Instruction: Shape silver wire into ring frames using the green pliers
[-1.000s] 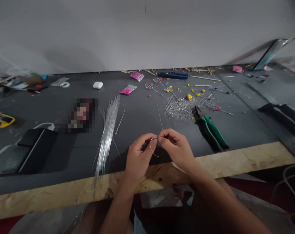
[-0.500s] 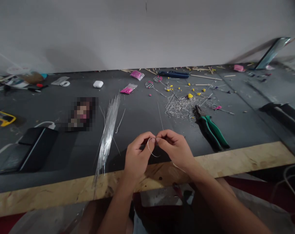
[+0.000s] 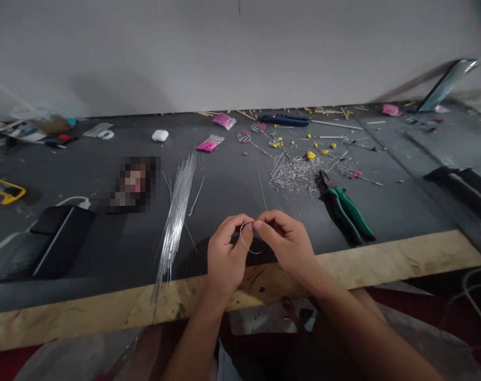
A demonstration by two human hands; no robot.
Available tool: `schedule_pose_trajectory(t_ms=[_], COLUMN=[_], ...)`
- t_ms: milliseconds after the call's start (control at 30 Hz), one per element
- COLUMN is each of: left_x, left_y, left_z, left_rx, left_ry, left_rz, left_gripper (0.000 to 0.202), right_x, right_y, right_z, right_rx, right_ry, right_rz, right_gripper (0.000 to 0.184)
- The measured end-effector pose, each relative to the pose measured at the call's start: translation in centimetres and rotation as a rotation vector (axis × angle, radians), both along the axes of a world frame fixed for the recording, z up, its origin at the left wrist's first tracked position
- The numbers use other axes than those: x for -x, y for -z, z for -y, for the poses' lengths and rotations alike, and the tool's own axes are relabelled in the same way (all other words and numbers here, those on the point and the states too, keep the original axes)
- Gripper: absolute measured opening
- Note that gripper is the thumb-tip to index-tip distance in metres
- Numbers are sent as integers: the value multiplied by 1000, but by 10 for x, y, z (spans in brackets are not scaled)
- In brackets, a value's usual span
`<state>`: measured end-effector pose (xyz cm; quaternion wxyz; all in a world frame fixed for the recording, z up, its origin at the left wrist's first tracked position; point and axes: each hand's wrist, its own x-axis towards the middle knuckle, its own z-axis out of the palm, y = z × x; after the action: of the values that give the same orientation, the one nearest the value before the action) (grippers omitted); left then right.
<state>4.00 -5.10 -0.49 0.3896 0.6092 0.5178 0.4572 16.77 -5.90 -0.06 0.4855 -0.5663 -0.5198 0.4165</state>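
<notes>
A thin wire (image 3: pixel 245 244) curves in an open loop below my fingertips. My left hand (image 3: pixel 229 253) pinches it between thumb and forefinger. Close against it, my right hand (image 3: pixel 286 241) also pinches the wire, and the tips of both hands nearly touch. The exact grip points are hidden by the fingers. To the left of my hands lies a bundle of straight silvery wires (image 3: pixel 177 211). A single straight wire (image 3: pixel 261 185) lies on the table just beyond my right hand. Green-and-black pliers (image 3: pixel 345 214) rest to the right, apart from my hands.
Cut wire pieces (image 3: pixel 290 172) are heaped beyond my right hand, with yellow lumps (image 3: pixel 310 155) nearby. Two round wire shapes, one a gridded loop (image 3: pixel 244 137), lie farther back. Pink packets (image 3: pixel 210 143), a white case (image 3: pixel 160 136) and a black power bank (image 3: pixel 63 241) also lie about. A wooden strip (image 3: pixel 117 309) edges the table.
Both hands have shifted very slightly, the fingertips pressing closer together. The wire loop hangs a little wider and more rounded below them. Things on the table have stayed put.
</notes>
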Motion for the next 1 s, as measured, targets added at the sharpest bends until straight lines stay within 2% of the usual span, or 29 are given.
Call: schedule_pose_trajectory(t_ms=[167,300,400,467,533,600,667,733,767,867,1000], left_x=[-2,0,5,8,10,10,9,8,8,9,11], left_y=[2,6,7,7,6,6,7,9,10,8,1], left_z=[1,2,1,0,-2,-3,-5,-5,-5,-6,-5], left_rx=[-51,-115,-186,-237,-280,-276,-200,-18,98,398,463], left_ry=[-1,2,46,87,114,77,-74,-228,-250,-115,1], left_rz=[-15,-70,-115,-123,-110,-86,-59,-13,30,231,404], left_gripper=[12,9,9,9,9,6,14,27,28,31,30], right_x=[2,0,-4,-6,-6,-5,-5,-5,-6,-7,-6], right_y=[1,-2,-5,-6,-6,-6,-5,-5,-5,-5,-3], right_z=[0,-3,-5,-5,-4,-3,-2,-1,-1,-1,-3], right_rx=[32,172,323,373,323,202,79,-11,-46,-119,-171], right_ry=[6,-72,-159,-199,-211,-191,-157,-125,-112,-100,-144], right_rz=[-67,-316,-530,-591,-554,-426,-280,-165,-114,37,161], right_gripper=[11,14,14,14,14,13,12,12,12,12,13])
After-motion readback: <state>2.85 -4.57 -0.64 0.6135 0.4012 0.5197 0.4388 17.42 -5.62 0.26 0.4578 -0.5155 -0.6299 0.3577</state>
